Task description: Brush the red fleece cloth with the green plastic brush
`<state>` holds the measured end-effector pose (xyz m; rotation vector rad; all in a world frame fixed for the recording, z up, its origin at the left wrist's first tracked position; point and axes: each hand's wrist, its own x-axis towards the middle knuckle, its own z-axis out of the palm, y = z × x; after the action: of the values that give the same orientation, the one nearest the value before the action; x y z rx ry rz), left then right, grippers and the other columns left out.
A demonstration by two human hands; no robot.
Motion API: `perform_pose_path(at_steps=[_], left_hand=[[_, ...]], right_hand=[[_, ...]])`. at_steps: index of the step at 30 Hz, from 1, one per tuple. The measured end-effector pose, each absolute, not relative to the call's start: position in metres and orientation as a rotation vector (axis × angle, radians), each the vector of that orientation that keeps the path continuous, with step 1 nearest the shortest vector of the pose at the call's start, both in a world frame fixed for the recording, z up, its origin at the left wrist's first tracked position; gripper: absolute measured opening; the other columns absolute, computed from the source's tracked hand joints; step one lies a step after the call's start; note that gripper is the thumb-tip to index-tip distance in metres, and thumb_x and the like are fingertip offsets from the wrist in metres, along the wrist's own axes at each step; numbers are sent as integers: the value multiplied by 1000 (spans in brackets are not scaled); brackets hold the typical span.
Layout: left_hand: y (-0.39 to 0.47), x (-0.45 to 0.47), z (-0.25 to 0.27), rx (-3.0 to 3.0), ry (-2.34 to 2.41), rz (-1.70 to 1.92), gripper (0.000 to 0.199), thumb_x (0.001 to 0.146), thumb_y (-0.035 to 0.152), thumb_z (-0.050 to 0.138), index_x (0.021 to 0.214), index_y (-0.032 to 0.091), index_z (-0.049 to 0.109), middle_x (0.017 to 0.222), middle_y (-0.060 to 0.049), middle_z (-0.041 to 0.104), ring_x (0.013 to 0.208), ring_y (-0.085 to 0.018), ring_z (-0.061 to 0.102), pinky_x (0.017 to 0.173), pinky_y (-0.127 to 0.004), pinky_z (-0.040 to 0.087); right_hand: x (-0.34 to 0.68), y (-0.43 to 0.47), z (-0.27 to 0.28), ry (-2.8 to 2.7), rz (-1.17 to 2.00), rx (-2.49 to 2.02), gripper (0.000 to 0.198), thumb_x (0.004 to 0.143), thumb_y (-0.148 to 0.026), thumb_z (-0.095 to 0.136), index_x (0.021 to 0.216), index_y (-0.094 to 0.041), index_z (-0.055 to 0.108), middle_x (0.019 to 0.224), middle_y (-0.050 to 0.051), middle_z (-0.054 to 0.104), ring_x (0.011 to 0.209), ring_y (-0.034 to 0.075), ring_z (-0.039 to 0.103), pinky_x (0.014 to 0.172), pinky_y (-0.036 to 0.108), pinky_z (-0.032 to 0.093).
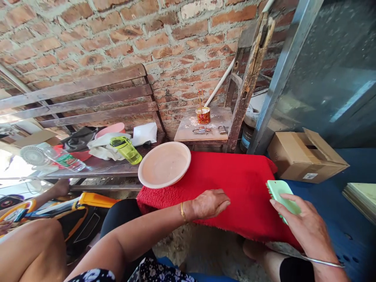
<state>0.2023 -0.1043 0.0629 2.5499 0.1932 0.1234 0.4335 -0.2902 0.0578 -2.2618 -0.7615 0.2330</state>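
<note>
- We see the right hand (305,225) closed around a pale green brush (282,196); the fingers wrap its near end, and its far end sticks out up and to the left of the hand, bristles facing left.
- The brush sits at the right edge of the red cloth (235,180), just where it meets the blue surface (337,211); we cannot tell whether the bristles touch the cloth.
- The left hand (210,203) lies flat on the red cloth, palm down, fingers loosely together and pointing right; it holds nothing; it is apart from the brush, with bare cloth between them.
- A round pink plate (164,164) rests on the far left corner of the cloth, beyond the left hand and not touching it.
- Behind, a wooden bench (88,98) carries a green bottle (127,149); a cardboard box (305,156) stands on the blue surface beyond the right hand; a brick wall (147,35) backs it all.
</note>
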Motion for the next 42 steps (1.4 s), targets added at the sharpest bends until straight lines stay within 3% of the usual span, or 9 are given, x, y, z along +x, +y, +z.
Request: perform_pose_path(at_steps=[4,9,17,21,24,28,34,37,42], left_hand=[[-84,126,40,2868,177,177,46,99,43,46,135,16,54,142,-17,52,139,-30,40,114,-45,34],[-57,48,20,3066,233,54,71,92,56,54,150,17,37,153,-18,37,144,-32,31,116,-50,29],[-40,16,0,3117,327,117,69,91,54,59,150,25,38,154,-14,36,143,-31,33,116,-50,29],[-40,17,-5,3135,288,198,66,94,54,54,150,24,38,153,-13,37,143,-30,34,117,-49,28],[-40,17,-6,3129,283,219,66,94,55,52,150,24,37,153,-12,38,142,-30,35,117,-48,28],[-41,17,-9,3130,297,240,64,96,54,49,151,25,36,154,-11,36,143,-29,33,118,-46,25],[-41,16,-17,3146,276,311,65,95,54,51,150,22,37,156,-12,34,145,-28,29,120,-46,21],[-41,17,-19,3176,270,354,65,93,51,56,149,21,39,155,-13,35,144,-29,30,120,-47,19],[-41,17,-17,3206,263,368,65,94,51,55,149,21,38,154,-13,38,144,-28,31,120,-46,18]], right_hand=[[423,-278,51,-878,249,-2276,57,70,-72,53,99,-25,69,95,8,61,91,28,60,85,43,46],[391,-255,36,-1058,284,-2232,49,75,-66,53,98,-26,68,91,6,61,86,25,62,78,39,48],[269,-207,34,-1565,200,-2091,21,83,-40,62,98,-27,65,90,5,59,85,23,60,77,34,49],[226,-188,33,-1672,122,-2161,18,81,-30,66,99,-27,64,93,5,59,86,23,60,77,34,50],[237,-194,26,-1630,96,-2206,20,83,-33,63,102,-27,64,95,6,60,88,24,60,79,35,50],[307,-241,23,-1345,72,-2349,33,85,-51,53,103,-26,64,92,7,60,89,26,60,81,40,50],[390,-306,45,-730,20,-2720,60,75,-75,46,97,-23,66,69,8,55,84,36,59,72,50,50],[355,-283,47,-876,48,-2561,57,76,-72,49,102,-23,65,84,10,61,91,33,60,80,47,50],[250,-213,33,-1344,321,-2241,33,85,-51,53,103,-26,66,98,6,61,92,23,61,82,35,50]])
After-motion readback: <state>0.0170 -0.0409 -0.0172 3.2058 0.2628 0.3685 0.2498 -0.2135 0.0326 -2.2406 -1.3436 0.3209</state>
